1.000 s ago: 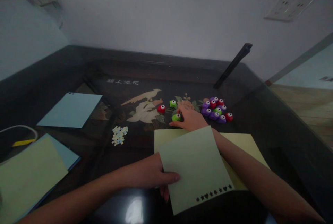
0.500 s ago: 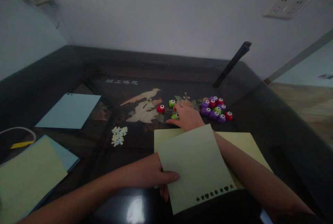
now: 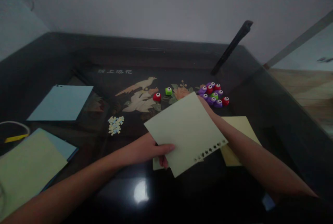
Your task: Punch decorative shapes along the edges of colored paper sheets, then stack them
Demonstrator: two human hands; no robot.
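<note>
1. L hand (image 3: 157, 150): thumb over, fingers under, pinching thin pale-green square paper sheet (image 3: 186, 130) at lower-left edge.
2. Sheet: prob. v. light, flexible, easily creased; best held by plain margin, away from row of star-shaped holes (image 3: 206, 152).
3. Sheet lies rt. of L hand, hiding most of R hand (image 3: 204, 102); its grip: can't tell.
4. R hand nearest glossy purple/red/green one-eyed pieces (image 3: 214, 95).

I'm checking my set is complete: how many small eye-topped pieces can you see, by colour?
Purple pieces: 6
Red pieces: 4
Green pieces: 2
Total: 12 in view; the pale sheet may hide more.
</note>
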